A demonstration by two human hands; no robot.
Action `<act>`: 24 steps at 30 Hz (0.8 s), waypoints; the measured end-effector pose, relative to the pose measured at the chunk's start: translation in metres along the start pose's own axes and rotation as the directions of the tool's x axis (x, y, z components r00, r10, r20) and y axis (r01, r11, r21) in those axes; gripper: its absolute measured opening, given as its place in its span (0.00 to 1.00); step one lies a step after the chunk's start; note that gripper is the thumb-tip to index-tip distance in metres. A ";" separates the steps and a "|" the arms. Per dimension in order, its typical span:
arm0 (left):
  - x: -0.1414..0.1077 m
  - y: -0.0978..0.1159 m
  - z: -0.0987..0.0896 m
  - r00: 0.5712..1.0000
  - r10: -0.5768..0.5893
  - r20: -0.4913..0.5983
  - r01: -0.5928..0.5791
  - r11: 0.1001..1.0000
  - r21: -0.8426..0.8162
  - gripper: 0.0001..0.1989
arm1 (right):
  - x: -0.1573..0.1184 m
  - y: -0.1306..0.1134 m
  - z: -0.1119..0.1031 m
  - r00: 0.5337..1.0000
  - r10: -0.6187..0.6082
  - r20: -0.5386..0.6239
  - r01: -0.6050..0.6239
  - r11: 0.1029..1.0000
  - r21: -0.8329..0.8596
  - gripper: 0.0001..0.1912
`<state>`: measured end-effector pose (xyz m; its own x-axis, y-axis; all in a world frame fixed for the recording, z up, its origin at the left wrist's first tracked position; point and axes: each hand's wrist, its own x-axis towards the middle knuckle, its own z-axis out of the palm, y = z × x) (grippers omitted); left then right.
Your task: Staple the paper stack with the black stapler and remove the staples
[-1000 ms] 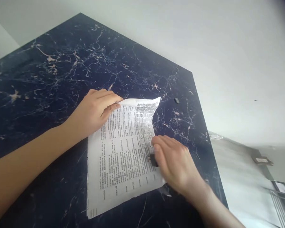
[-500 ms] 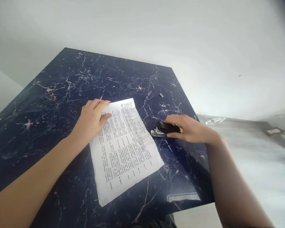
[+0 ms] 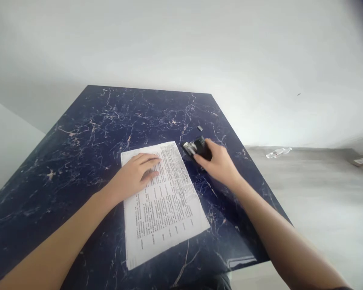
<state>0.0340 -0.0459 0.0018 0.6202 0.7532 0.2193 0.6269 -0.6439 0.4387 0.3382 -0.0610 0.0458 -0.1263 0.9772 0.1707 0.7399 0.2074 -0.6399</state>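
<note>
Two hands, one printed paper (image 3: 169, 225): nearest, at lower centre of the frame, flat on the dark marbled table (image 3: 157, 121), long axis up the frame with a slight leftward lean at the top. Across its upper left part, the left hand (image 3: 136, 173), palm down, fingers loosely extended, gripping nothing. Right of its upper right edge, the right hand (image 3: 219, 163), wrapped around a black stapler (image 3: 200, 147), nose toward the upper left. Key relation, by judgement: paper leftward of that nose, upper right edge nearest the right hand, just beside; too blurred to tell contact or lift. Farther, a small dark block (image 3: 200, 128); at right, clear packaging (image 3: 278, 152) on the floor (image 3: 308, 201); behind, a pale wall (image 3: 157, 44).
</note>
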 end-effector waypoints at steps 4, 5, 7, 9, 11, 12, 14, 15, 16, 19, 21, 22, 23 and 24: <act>0.000 -0.007 -0.009 0.963 -0.125 -0.240 0.107 0.990 -0.088 0.17 | -0.023 -0.043 0.032 0.985 -0.090 0.146 0.065 0.984 0.168 0.04; 0.000 -0.010 -0.012 0.933 -0.166 -0.320 0.142 0.985 -0.095 0.16 | -0.027 -0.050 0.039 0.975 -0.149 0.168 0.121 0.979 0.167 0.06; -0.001 -0.015 -0.015 0.861 -0.227 -0.456 0.199 0.974 -0.110 0.15 | -0.032 -0.059 0.048 0.949 -0.251 0.192 0.225 0.963 0.147 0.14; -0.001 -0.018 -0.017 0.814 -0.259 -0.521 0.224 0.966 -0.130 0.14 | -0.034 -0.062 0.050 0.923 -0.304 0.234 0.280 0.951 0.131 0.24; -0.001 -0.019 -0.018 0.810 -0.266 -0.523 0.227 0.964 -0.140 0.14 | -0.035 -0.060 0.044 0.906 -0.289 0.308 0.269 0.957 0.107 0.29; -0.001 -0.020 -0.018 0.813 -0.272 -0.515 0.231 0.962 -0.144 0.14 | -0.035 -0.057 0.038 0.903 -0.253 0.349 0.239 0.968 0.082 0.29; -0.002 -0.022 -0.017 0.823 -0.293 -0.486 0.243 0.956 -0.163 0.14 | -0.037 -0.047 0.024 0.906 -0.147 0.396 0.156 0.988 0.009 0.30; -0.003 -0.025 -0.017 0.829 -0.306 -0.468 0.250 0.952 -0.178 0.14 | -0.037 -0.040 0.016 0.911 -0.100 0.401 0.120 0.992 -0.027 0.31; -0.003 -0.028 -0.017 0.835 -0.319 -0.449 0.258 0.947 -0.193 0.13 | -0.036 -0.031 0.007 0.915 -0.062 0.398 0.093 0.994 -0.059 0.32; -0.005 -0.036 -0.017 0.844 -0.351 -0.407 0.277 0.933 -0.230 0.12 | -0.029 0.000 -0.017 0.926 0.016 0.378 0.037 0.990 -0.134 0.33; -0.005 -0.037 -0.017 0.847 -0.361 -0.390 0.279 0.927 -0.250 0.12 | -0.022 0.017 -0.028 0.922 0.109 0.371 -0.043 0.982 -0.182 0.30; -0.005 -0.037 -0.018 0.851 -0.362 -0.381 0.278 0.925 -0.260 0.12 | -0.019 0.023 -0.033 0.916 0.151 0.371 -0.082 0.977 -0.196 0.28; -0.004 -0.036 -0.018 0.854 -0.366 -0.370 0.278 0.922 -0.270 0.11 | -0.016 0.028 -0.036 0.908 0.182 0.377 -0.112 0.973 -0.201 0.27; -0.004 -0.036 -0.018 0.856 -0.372 -0.359 0.282 0.918 -0.280 0.11 | -0.014 0.033 -0.040 0.901 0.198 0.385 -0.129 0.971 -0.199 0.27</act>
<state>0.0010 -0.0235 0.0009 0.1280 0.9327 0.3372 0.6179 -0.3410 0.7085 0.3905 -0.0694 0.0526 -0.2214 0.9394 -0.2617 0.8666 0.0665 -0.4945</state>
